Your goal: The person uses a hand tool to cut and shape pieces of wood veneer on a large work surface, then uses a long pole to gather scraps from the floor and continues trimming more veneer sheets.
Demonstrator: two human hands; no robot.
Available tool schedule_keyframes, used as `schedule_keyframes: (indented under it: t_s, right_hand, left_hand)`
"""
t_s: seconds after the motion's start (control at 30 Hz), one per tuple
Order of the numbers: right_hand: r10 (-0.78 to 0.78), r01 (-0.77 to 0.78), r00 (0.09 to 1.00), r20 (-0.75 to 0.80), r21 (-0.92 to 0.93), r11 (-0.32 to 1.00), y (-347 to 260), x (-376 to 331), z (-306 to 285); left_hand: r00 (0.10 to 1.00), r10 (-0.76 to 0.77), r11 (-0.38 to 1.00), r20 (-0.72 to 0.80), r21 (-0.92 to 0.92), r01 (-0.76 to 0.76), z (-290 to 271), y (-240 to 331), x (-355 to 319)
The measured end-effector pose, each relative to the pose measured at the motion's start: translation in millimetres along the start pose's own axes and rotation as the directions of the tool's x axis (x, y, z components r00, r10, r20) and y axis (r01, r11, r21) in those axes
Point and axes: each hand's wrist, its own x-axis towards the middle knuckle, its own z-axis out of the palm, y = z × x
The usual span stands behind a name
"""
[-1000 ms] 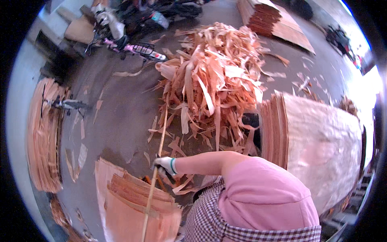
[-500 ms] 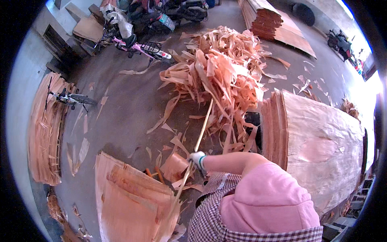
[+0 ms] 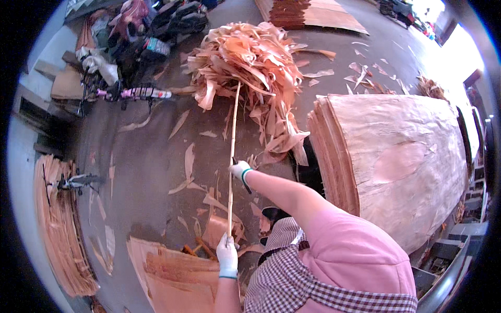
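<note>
Left hand [image 3: 227, 255]: gloved, clamped on stick [image 3: 233, 156] bottom end.
Right hand [image 3: 240, 169]: arm outstretched, gripping stick midway.
Room: bare floor [image 3: 151, 151] leftward; veneer stack [image 3: 396, 156] edge close right.

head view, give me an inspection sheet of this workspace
surface: grey concrete floor, strewn with thin wood strips
job's things: long pale stick, upright in the picture, its far end in the heap of veneer scraps
clutter: loose veneer sheets by the feet; scattered slivers
grippers: left hand, white glove, grips the stick's near end; right hand, white glove, grips it midway
cables: nothing seen
surroundings: tall stack of veneer sheets on the right; another stack on the left; bicycle and bags at far left; flat stack at the top
</note>
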Motion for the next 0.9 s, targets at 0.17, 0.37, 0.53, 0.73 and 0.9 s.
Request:
schedule_keyframes:
  t_s: [0.17,0.37,0.53,0.73,0.9]
  right_hand:
    - [-0.029,0.028,1.0,-0.002,-0.218,0.976,9,9,-17]
    - [0.047,-0.01,0.852,0.522,-0.075,0.997,5,-8,-37]
    - [0.2,-0.454,0.725,0.659,0.238,0.859,30,-34,-15]
    - [0.237,-0.105,0.76,0.606,-0.246,0.964,102,-204,82]
    - [0.43,0.549,0.101,0.897,-0.411,0.728,169,-464,136]
  left_hand:
    - [0.999,0.043,0.999,-0.018,0.032,-0.042,10,9,-3]
    - [0.944,-0.244,0.924,-0.222,0.241,0.296,-18,-26,-167]
    - [0.853,-0.279,0.757,-0.441,0.445,0.478,-16,-73,-300]
    - [0.491,-0.227,0.656,-0.841,0.241,0.716,9,-160,-384]
    - [0.454,-0.082,0.682,-0.887,0.282,0.675,-9,-181,-449]
